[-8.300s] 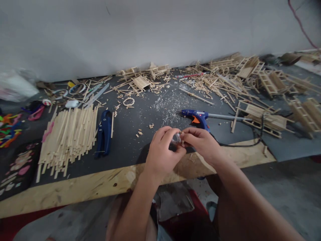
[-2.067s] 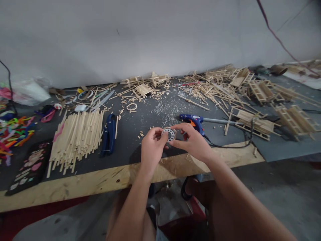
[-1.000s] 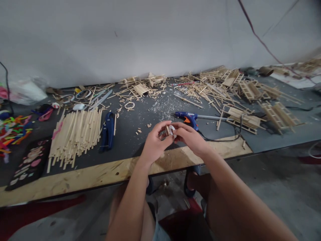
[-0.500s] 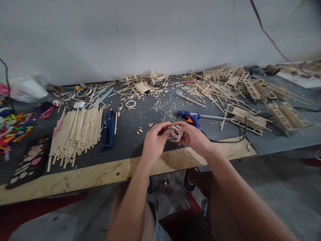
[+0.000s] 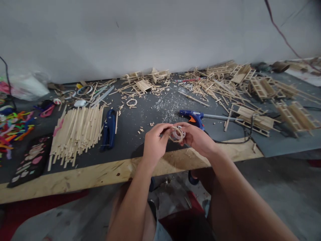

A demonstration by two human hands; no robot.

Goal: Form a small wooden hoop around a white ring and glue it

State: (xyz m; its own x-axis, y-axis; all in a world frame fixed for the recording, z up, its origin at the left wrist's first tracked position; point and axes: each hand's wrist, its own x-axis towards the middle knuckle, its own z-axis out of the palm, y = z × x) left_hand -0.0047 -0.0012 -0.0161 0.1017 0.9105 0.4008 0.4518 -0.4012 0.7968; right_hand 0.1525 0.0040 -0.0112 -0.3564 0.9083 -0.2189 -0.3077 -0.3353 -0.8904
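Observation:
Between my two hands is a small wooden ring (image 5: 173,138) with a paler, whitish ring shape against it; how the two parts join is too small to tell. My left hand (image 5: 155,140) pinches its left side with thumb and fingers. From the right, my right hand (image 5: 198,138) grips the other side, fingers curled and partly hidden. Both hands are just above the table's near edge. Close beyond my right hand lies a blue glue gun (image 5: 192,117) with an orange trigger and a glue stick out of its back. Another ring of wood pieces (image 5: 131,102) lies farther off.
Left on the table are a pile of thin wooden sticks (image 5: 77,134), blue cutters (image 5: 109,129), a dark patterned phone (image 5: 31,159) and colourful pipe cleaners (image 5: 16,129). Small wooden frames (image 5: 253,118) and loose sticks crowd the right. A black cord (image 5: 233,142) trails from the glue gun.
The ring has turned slightly in my fingers, its wooden edge now facing me more. Both hands keep their grip. The view has shifted a little, moving the table's right side rightward.

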